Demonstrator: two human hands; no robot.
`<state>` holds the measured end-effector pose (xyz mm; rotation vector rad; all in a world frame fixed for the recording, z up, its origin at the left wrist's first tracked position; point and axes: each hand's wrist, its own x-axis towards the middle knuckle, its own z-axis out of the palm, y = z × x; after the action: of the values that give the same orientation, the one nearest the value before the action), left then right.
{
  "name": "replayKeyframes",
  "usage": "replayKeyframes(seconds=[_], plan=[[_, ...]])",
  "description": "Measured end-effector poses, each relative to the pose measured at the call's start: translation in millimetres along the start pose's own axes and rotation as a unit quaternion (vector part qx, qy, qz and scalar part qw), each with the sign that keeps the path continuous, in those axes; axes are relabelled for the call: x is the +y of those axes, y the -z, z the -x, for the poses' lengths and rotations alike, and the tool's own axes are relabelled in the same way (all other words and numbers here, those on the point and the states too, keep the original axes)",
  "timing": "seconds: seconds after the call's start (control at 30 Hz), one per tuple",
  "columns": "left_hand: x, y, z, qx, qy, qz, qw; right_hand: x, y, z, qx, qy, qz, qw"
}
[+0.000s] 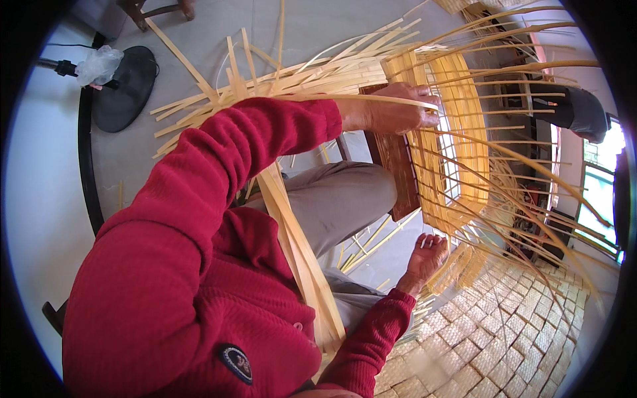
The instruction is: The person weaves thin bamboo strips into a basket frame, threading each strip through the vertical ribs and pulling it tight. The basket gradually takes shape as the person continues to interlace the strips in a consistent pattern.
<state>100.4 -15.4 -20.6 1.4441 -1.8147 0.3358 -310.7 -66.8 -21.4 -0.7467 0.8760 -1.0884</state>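
A half-woven basket (464, 132) of yellow bamboo strips rests against a brown wooden board (405, 192) beside my knee, with long loose staves fanning out to the right. My left hand (398, 109), in a red sleeve, grips the basket's weave at its upper left, a long flat strip lying across it. Near the basket's lower corner, my right hand (428, 259) is closed, with a thin white piece between its fingers. A bundle of pale strips (292, 252) lies across my lap, and more strips (199, 99) stick out behind my left arm.
A black round stand (126, 99) with a crumpled plastic bag is at the upper left, near a wooden stool leg (136, 16). A woven mat (484, 325) covers the floor at lower right. A dark shape (577, 113), too unclear to name, is by the bright opening at right.
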Motion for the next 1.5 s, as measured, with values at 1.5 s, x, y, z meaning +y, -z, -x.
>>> replayKeyframes(seconds=[1.5], plan=[[-8.9,-6.9,4.7,0.017,-0.056,0.213,0.975,6.1,-98.0,-19.5,-0.01,0.146,0.779,0.61]])
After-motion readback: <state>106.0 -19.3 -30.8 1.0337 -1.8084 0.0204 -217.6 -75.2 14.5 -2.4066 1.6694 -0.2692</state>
